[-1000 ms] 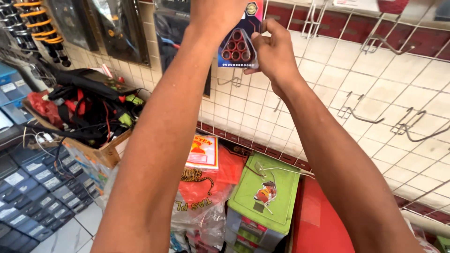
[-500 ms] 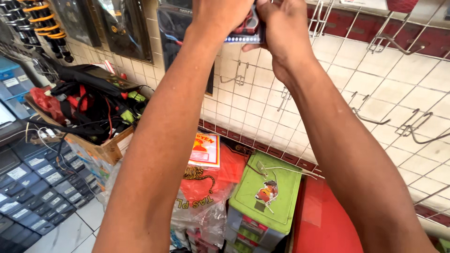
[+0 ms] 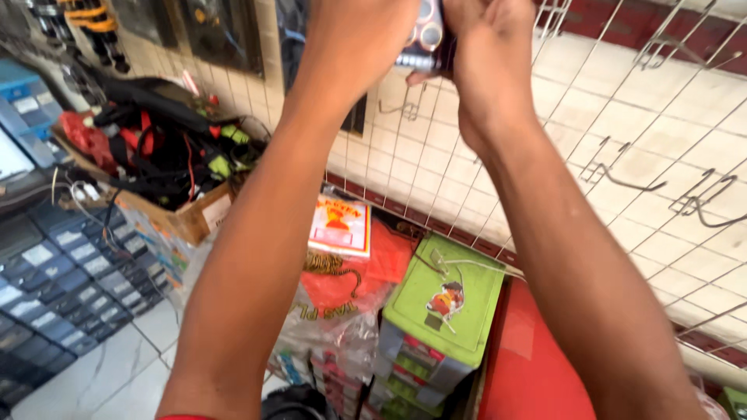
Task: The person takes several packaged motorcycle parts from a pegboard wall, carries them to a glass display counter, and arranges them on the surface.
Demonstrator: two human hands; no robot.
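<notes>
Holding a small flat blister pack of round metal rollers on dark printed card [image 3: 426, 37] up at the top edge of view, both hands work close together against the white wire display grid [image 3: 622, 117]. Left hand [image 3: 362, 39] covers the pack's left side, right hand [image 3: 486, 54] its right; fingers of both are curled narrow and pinched on the pack, though most fingertips are hidden behind it or cut off by the frame.

Handling, as a judgement: light overall, card stiff but bendable, clear plastic shell smooth and a bit slippery, rollers dense for their size. Best taken by the card's side edges, clear of the bubble.

Looks: only the lower part shows, with silvery ring-shaped rollers under clear plastic and a dark purple-blue backing. Upper part is out of view.

Empty metal hooks [image 3: 615, 175] jut from the grid to the right. Below sit a green plastic drawer box [image 3: 443, 311] and an orange plastic bag [image 3: 350, 284].
</notes>
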